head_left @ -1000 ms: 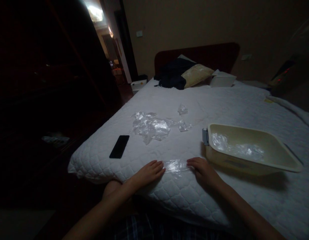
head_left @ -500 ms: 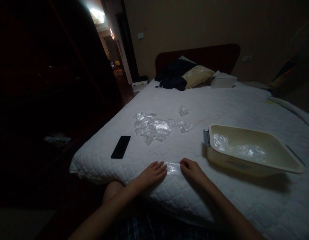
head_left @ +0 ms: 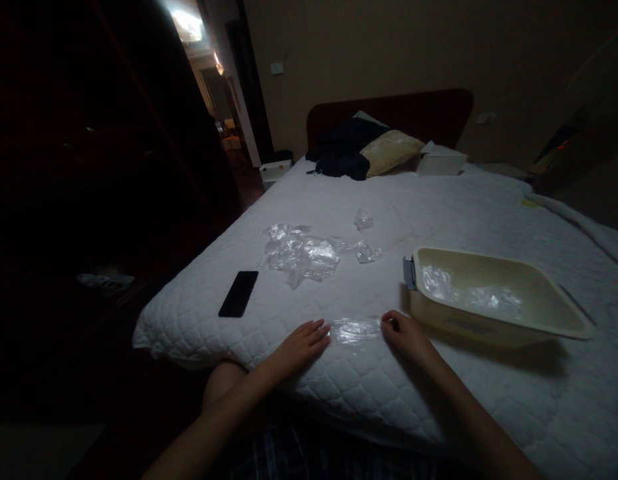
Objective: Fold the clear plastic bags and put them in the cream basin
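A clear plastic bag (head_left: 356, 331) lies flattened in a strip on the quilted white bed cover (head_left: 369, 387), near its front edge. My left hand (head_left: 303, 343) rests flat on the bag's left end, fingers stretched out. At the other end my right hand (head_left: 403, 333) pinches the plastic between thumb and forefinger. Beyond them is a loose heap of crumpled clear bags (head_left: 309, 257), with two smaller crumpled pieces (head_left: 367, 252) to its right. A cream plastic bin (head_left: 489, 327) with grey handle clips stands to the right, with clear plastic bags (head_left: 493, 300) inside.
A black phone (head_left: 239, 293) lies left of my left hand. Dark clothing (head_left: 339, 150), a tan pillow (head_left: 393, 152) and a white box (head_left: 441, 164) sit by the headboard (head_left: 439, 113). The bed's left edge drops to a dark floor.
My right hand has moved to the right, drawing the plastic bag out into a longer strip. My left hand stays on its left end. The view has shifted slightly.
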`<state>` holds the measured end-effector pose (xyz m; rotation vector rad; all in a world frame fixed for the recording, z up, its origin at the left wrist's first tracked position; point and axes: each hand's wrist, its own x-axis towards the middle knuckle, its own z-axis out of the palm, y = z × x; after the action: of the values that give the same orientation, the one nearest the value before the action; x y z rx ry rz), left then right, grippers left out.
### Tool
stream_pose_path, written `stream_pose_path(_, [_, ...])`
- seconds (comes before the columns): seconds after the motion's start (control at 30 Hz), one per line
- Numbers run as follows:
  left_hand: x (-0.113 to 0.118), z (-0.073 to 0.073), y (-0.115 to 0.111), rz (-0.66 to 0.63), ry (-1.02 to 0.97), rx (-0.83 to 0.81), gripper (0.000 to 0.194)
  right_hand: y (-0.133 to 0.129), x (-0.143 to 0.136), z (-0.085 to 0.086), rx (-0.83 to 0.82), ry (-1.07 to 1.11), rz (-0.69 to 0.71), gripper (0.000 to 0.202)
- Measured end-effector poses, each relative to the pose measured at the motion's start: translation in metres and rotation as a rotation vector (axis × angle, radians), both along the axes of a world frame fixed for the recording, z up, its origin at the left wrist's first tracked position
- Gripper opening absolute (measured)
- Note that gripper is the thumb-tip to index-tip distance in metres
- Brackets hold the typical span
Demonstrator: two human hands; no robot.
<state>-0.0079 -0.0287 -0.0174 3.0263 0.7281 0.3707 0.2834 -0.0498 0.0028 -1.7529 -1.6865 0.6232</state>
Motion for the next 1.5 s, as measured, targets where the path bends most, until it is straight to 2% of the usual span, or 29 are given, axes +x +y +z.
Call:
stream_pose_path(0.1, [0.002,0.000,-0.001,0.024,-0.022,0.033,0.036,-0.011,-0.012,0.007,0.020,0.012,0.000,0.023])
stream_pose_path(0.27, [0.004,0.004,-0.004,0.082,0.022,0.101,0.033,-0.019,-0.040,0.009,0.001,0.044,0.134,0.024])
stream_pose_path(0.53, [0.011,0.003,-0.021,0.135,0.151,0.189,0.044,0.007,-0.048,-0.001,0.091,0.035,0.142,0.023])
stream_pose_path(0.7, [0.021,0.010,-0.038,0.140,0.150,0.190,0.045,0.025,-0.055,-0.011,0.160,0.004,0.187,0.024])
stream_pose_path(0.87, [0.024,0.022,-0.052,0.064,0.131,0.229,0.039,0.040,-0.058,-0.023,0.170,0.180,0.186,0.023])
stream_pose_path(1.0, [0.018,0.027,-0.058,-0.042,0.158,0.316,0.035,0.038,-0.054,-0.026,0.186,0.253,0.206,0.021])
stream_pose_path(1.13, [0.008,0.022,-0.044,-0.042,0.089,0.386,0.030,0.029,-0.053,-0.019,0.305,0.182,0.249,0.021])
stream_pose_path(1.23, [0.001,0.017,-0.020,0.073,0.028,0.401,0.027,0.021,-0.053,-0.013,0.389,0.010,0.188,0.024])
stream_pose_path(1.3, [-0.001,0.015,-0.002,0.098,0.017,0.410,0.026,0.015,-0.052,-0.011,0.446,-0.127,0.181,0.025])
stream_pose_path(1.4, [0.000,0.012,0.019,0.073,0.007,0.368,0.028,0.009,-0.049,-0.010,0.569,-0.327,0.282,0.027])
stream_pose_path(1.5, [0.006,0.008,0.030,0.016,-0.056,0.356,0.027,0.005,-0.047,-0.012,0.672,-0.490,0.428,0.027])
